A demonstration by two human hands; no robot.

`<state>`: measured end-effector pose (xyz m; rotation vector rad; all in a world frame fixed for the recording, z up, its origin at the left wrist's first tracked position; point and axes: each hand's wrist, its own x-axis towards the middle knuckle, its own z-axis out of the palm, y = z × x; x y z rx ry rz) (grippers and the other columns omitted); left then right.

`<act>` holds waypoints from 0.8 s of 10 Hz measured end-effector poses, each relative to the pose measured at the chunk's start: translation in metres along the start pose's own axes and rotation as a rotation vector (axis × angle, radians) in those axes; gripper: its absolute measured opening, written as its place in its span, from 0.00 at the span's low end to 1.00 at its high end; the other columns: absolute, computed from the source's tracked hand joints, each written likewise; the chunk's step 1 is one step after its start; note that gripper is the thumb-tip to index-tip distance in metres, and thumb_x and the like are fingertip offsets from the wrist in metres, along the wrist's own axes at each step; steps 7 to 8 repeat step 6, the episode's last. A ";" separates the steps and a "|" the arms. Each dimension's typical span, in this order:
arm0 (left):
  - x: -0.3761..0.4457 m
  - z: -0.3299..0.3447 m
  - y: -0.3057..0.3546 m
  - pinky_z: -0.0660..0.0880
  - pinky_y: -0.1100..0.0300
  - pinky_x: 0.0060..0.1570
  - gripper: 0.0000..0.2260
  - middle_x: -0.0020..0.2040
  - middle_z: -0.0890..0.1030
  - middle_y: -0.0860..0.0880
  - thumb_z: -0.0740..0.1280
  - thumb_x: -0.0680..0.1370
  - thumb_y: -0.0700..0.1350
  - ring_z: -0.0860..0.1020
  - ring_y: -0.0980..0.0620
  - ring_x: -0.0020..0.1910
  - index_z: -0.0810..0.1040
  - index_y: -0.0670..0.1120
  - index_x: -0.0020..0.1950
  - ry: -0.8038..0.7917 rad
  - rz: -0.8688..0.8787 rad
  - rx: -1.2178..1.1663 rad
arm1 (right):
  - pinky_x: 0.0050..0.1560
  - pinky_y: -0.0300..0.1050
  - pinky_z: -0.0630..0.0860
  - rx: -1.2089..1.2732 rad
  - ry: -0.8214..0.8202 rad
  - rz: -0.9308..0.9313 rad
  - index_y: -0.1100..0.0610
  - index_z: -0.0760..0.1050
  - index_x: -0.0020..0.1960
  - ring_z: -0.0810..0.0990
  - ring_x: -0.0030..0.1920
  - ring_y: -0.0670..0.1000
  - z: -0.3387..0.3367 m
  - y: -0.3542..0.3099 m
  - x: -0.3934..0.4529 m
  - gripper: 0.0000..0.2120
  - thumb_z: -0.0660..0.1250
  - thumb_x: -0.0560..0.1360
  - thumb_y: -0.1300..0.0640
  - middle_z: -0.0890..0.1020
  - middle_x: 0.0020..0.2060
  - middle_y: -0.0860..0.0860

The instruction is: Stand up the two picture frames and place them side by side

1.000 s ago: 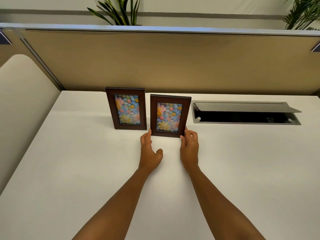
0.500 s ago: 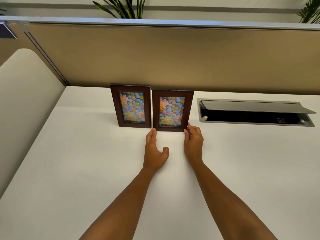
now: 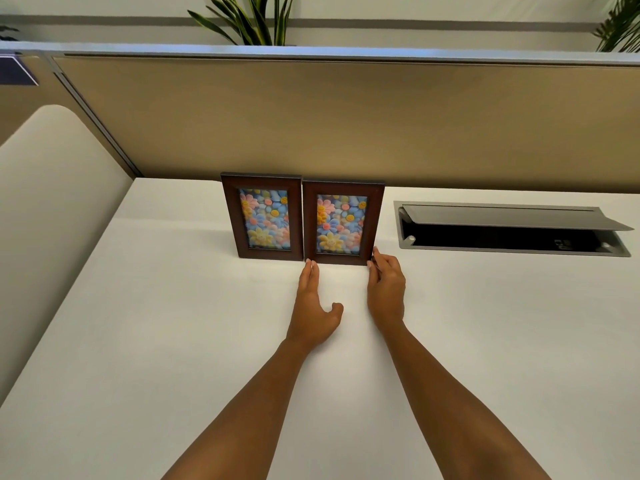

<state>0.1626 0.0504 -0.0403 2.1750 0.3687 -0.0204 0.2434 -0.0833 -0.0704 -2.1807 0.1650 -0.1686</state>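
Two dark brown wooden picture frames, the left frame [image 3: 262,216] and the right frame [image 3: 343,222], stood upright edge to edge on the white desk [image 3: 138,341]. The left hand [image 3: 313,306], open and flat, touched the right frame's lower left corner with its fingertips. The right hand [image 3: 386,289], loosely open, touched the lower right corner, gripping nothing.

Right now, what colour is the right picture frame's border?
Dark reddish-brown wood on the right picture frame, clearest in the head view.

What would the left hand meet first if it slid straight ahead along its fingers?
The left hand points at the lower left corner of the right frame, its fingertips already at or almost touching it, next to the seam with the left frame. Contact cannot be confirmed from this view.
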 end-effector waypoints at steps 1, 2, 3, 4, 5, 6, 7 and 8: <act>0.000 0.000 0.000 0.52 0.67 0.71 0.40 0.82 0.53 0.50 0.72 0.75 0.44 0.54 0.51 0.80 0.52 0.46 0.81 0.001 0.003 0.004 | 0.59 0.37 0.69 0.008 0.003 0.000 0.57 0.73 0.69 0.79 0.60 0.54 0.000 -0.001 0.002 0.18 0.62 0.81 0.54 0.79 0.61 0.54; 0.001 0.001 -0.003 0.52 0.67 0.71 0.40 0.82 0.53 0.51 0.72 0.75 0.45 0.54 0.51 0.80 0.52 0.46 0.81 0.002 0.018 0.013 | 0.59 0.38 0.69 0.001 0.012 -0.003 0.57 0.73 0.69 0.79 0.60 0.54 0.001 0.000 0.001 0.18 0.62 0.81 0.54 0.80 0.61 0.55; 0.003 0.003 -0.004 0.52 0.66 0.72 0.40 0.82 0.52 0.51 0.72 0.75 0.45 0.53 0.52 0.80 0.52 0.46 0.81 -0.011 0.011 0.020 | 0.59 0.38 0.69 -0.003 0.012 0.015 0.57 0.74 0.68 0.80 0.60 0.54 0.002 0.000 0.002 0.17 0.62 0.81 0.54 0.80 0.61 0.55; 0.001 0.000 -0.004 0.52 0.66 0.71 0.41 0.82 0.52 0.51 0.72 0.75 0.45 0.53 0.52 0.80 0.51 0.46 0.81 -0.021 0.011 0.022 | 0.59 0.38 0.69 0.009 -0.006 0.022 0.57 0.73 0.68 0.79 0.60 0.55 -0.002 -0.004 0.001 0.17 0.62 0.81 0.54 0.80 0.61 0.55; 0.002 0.000 -0.005 0.52 0.66 0.71 0.41 0.82 0.52 0.51 0.72 0.75 0.46 0.53 0.51 0.80 0.51 0.47 0.81 -0.021 0.020 0.014 | 0.62 0.42 0.71 0.018 -0.020 0.023 0.57 0.72 0.69 0.78 0.62 0.55 -0.002 -0.006 -0.002 0.18 0.61 0.81 0.53 0.78 0.63 0.54; 0.003 0.001 -0.006 0.52 0.65 0.71 0.41 0.82 0.52 0.51 0.72 0.75 0.47 0.53 0.51 0.80 0.51 0.47 0.81 -0.043 0.014 0.006 | 0.64 0.45 0.72 0.019 -0.044 0.030 0.56 0.70 0.71 0.77 0.64 0.55 -0.003 -0.006 -0.006 0.19 0.60 0.81 0.52 0.76 0.66 0.54; 0.003 0.001 -0.006 0.52 0.65 0.71 0.41 0.82 0.52 0.51 0.72 0.75 0.47 0.53 0.51 0.80 0.51 0.47 0.81 -0.043 0.014 0.006 | 0.64 0.45 0.72 0.019 -0.044 0.030 0.56 0.70 0.71 0.77 0.64 0.55 -0.003 -0.006 -0.006 0.19 0.60 0.81 0.52 0.76 0.66 0.54; 0.003 0.001 -0.006 0.52 0.65 0.71 0.41 0.82 0.52 0.51 0.72 0.75 0.47 0.53 0.51 0.80 0.51 0.47 0.81 -0.043 0.014 0.006 | 0.64 0.45 0.72 0.019 -0.044 0.030 0.56 0.70 0.71 0.77 0.64 0.55 -0.003 -0.006 -0.006 0.19 0.60 0.81 0.52 0.76 0.66 0.54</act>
